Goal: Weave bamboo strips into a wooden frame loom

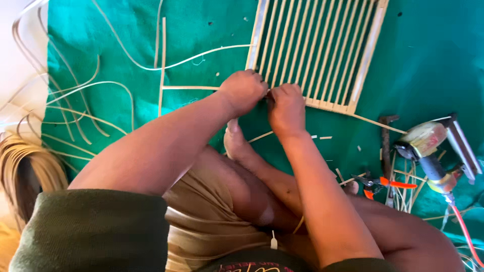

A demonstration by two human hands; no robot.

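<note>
Both hands, left hand (pixel 243 90) and right hand (pixel 286 107), pinch together at the near edge of the cane slat frame (pixel 315 48) on the green mat (pixel 101 40). Small, tight fingers there probably work best. Orange pliers (pixel 385 182) lie right of the frame.

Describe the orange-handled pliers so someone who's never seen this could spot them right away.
Start at the slatted frame on the green cloth, then drop to the tool pile at the lower right. The pliers lie left of the nail gun, by the person's knee. They alone have bright orange handles.
</note>
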